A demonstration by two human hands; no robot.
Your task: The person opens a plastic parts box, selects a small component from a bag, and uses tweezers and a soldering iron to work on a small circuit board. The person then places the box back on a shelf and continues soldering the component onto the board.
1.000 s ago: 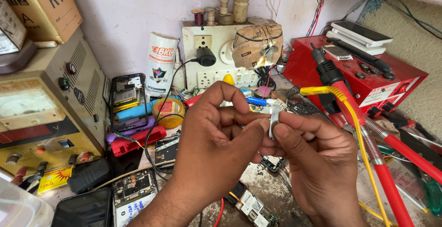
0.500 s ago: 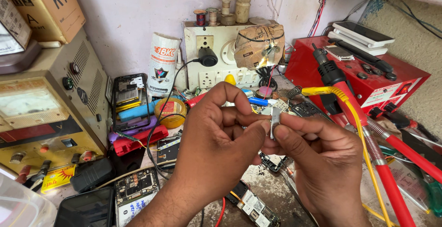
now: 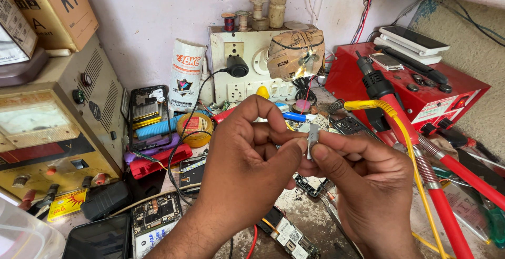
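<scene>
Here, head view: both hands meet above the bench, left hand [image 3: 247, 169] and right hand [image 3: 368, 185] pinching a small grey metal part [image 3: 313, 139] between thumb and fingertips, held upright over the clutter. Both grips closed on it. Best handled with light, even pressure at the edges, so it neither bends nor slips. Below lie circuit boards [image 3: 155, 219]; a red-handled tool [image 3: 421, 148] with yellow wire crosses close on the right and crowds that wrist. Meter box [image 3: 47, 127] left, socket board [image 3: 247, 64] behind.
</scene>
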